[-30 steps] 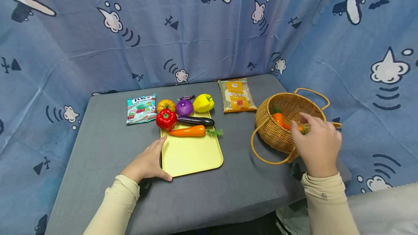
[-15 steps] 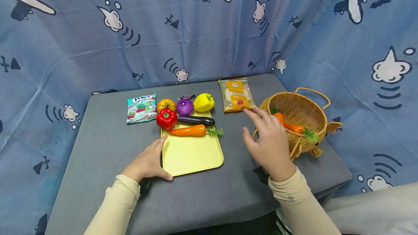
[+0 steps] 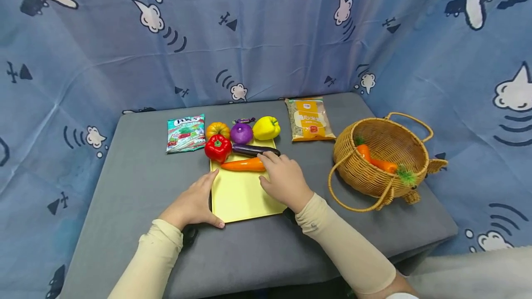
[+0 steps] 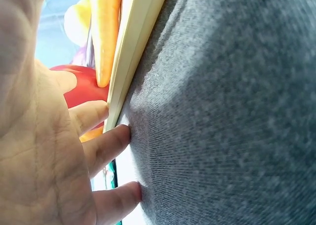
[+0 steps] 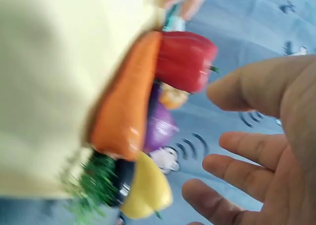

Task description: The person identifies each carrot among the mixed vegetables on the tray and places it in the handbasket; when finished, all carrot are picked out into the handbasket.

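Observation:
My left hand point(image 3: 195, 204) rests at the left edge of a yellow tray point(image 3: 243, 200), fingers spread and thumb at its near corner. In the left wrist view, straight fingertips touch the tray's side and the cloth. My right hand point(image 3: 287, 181) hovers over the tray's right side, hiding the leafy end of an orange carrot point(image 3: 243, 165) in the head view. The right wrist view shows its fingers apart, holding nothing, with the carrot's green top point(image 5: 96, 178) nearby. Behind the carrot lie an eggplant point(image 3: 249, 150), a red bell pepper point(image 3: 218, 148), a purple onion point(image 3: 241, 134) and a yellow bell pepper point(image 3: 266, 128).
A wicker basket point(image 3: 349, 176) with carrots point(image 3: 384, 166) inside stands at the right, its handle loop lying toward the tray. At the back are a grain bag point(image 3: 309, 121), a teal snack bag point(image 3: 186, 134), a small pumpkin point(image 3: 218, 129) and a purple-wrapped candy point(image 3: 244, 120).
My right hand has left the basket and moved left across the table to above the carrot on the tray. A carrot it was at now lies in the basket. The left hand stays put.

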`<act>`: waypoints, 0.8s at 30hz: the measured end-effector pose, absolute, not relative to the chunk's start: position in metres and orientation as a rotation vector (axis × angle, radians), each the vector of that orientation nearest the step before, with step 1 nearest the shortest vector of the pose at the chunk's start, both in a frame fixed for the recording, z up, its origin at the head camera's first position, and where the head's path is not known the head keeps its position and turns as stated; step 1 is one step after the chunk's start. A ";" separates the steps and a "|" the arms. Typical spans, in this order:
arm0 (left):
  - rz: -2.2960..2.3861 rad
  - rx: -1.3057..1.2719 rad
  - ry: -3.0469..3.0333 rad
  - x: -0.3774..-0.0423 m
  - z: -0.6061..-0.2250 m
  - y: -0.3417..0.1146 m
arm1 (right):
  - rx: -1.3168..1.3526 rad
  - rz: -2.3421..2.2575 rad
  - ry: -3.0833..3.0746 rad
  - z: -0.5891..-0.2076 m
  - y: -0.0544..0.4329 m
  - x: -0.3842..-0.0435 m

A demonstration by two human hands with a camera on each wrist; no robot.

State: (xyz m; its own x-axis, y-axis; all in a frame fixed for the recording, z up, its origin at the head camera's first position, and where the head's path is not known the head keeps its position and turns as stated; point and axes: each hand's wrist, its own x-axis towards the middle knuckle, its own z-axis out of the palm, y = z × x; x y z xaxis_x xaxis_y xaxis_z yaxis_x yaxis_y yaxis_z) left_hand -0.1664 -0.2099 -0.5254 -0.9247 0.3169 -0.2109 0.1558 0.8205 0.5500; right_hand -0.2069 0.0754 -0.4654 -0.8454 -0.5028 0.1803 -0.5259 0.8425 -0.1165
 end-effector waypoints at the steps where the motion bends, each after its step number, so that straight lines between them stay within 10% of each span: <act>1: 0.779 0.362 2.713 -0.166 -0.525 -0.209 | 0.821 0.228 -2.891 -0.469 0.073 -0.211; 24: 0.751 0.336 2.700 -0.167 -0.521 -0.208 | 0.700 0.091 -3.063 -0.502 0.063 -0.244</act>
